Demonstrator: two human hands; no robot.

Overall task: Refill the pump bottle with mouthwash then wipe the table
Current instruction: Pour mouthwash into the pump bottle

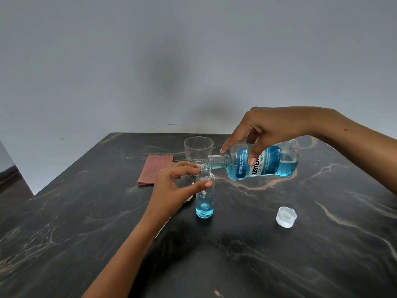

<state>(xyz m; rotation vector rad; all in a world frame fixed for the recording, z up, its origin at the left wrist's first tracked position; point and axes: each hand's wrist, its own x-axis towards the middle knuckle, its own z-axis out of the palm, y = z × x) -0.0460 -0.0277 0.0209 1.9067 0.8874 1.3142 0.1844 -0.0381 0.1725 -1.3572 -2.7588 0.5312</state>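
Note:
A small clear pump bottle (204, 196) stands upright on the dark marble table (86, 222), its top off and a little blue liquid at its bottom. My left hand (174, 188) pinches its neck and shoulder between fingers and thumb. My right hand (268, 130) grips the mouthwash bottle (275, 162), tipped nearly flat, its open mouth at the small bottle's neck. Blue mouthwash lies along the big bottle's lower side. A bit of white shows behind my left hand; what it is I cannot tell.
The mouthwash bottle's clear cap (286, 217) lies on the table at the right. An empty clear glass (198, 150) stands behind the bottles. A folded reddish cloth (153, 168) lies at the back left. A grey wall rises behind the table's far edge.

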